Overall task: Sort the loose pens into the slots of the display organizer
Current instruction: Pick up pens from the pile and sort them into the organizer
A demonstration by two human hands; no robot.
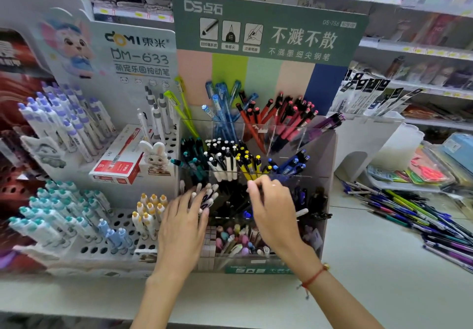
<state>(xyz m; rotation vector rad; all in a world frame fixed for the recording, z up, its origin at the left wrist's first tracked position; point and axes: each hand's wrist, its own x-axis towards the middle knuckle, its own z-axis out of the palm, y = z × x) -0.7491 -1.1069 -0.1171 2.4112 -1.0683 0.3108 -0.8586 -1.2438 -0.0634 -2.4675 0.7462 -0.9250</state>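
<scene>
Evidently the right hand [271, 200] pinched something dark over the organizer [330, 175]'s middle slots, what exactly I cannot tell; the left hand [184, 216] lay flat on white pens [208, 195]; best steady these, then drop it upright; loose pens [419, 216] waited on the worktop, right.

We see a brightly and evenly lit scene; the light is soft and seems to come from overhead, though no lamp shows. Shadows are faint: only a pale one under the right hand [275, 208] on the white tabletop [371, 264]. The clear walls of the display organizer [256, 129] catch small glints. The wide lens bends the shelves [422, 49] and stretches the corners. The centre is fairly sharp, while the edges, the far shelves and the loose pens [422, 216] at right look smeared and soft.
</scene>
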